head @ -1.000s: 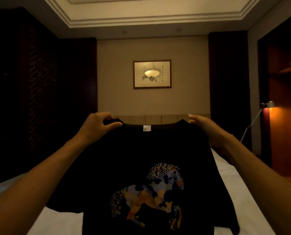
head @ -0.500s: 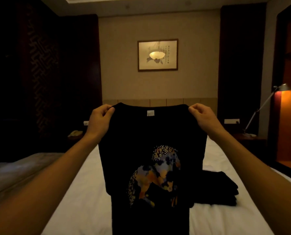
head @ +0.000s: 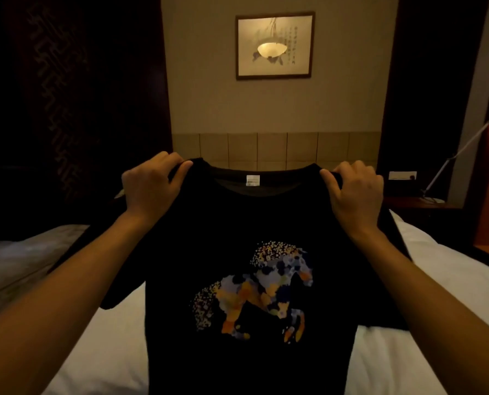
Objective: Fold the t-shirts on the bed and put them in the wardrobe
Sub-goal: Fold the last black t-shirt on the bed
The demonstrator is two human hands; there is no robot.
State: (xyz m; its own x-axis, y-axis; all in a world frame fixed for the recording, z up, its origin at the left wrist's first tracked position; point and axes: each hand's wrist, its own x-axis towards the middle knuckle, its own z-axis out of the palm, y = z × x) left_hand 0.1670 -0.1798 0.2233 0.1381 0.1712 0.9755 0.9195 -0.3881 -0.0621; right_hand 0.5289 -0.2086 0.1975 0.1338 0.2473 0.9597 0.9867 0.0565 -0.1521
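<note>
Pinching a black t-shirt (head: 237, 223) (horse print) by its shoulders: left hand (head: 149, 189), right hand (head: 354, 192), above the bed (head: 437, 280)

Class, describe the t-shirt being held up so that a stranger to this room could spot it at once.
Find the white bed below the framed picture. Above it, the left hand and right hand pinch the shoulders of a black t-shirt. Its multicoloured leaping horse print marks it out.

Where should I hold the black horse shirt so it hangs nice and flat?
Hold the black t-shirt at its two shoulder seams, from above, as the left hand and right hand do. That grip spreads it wide, so the body hangs straight.
</note>
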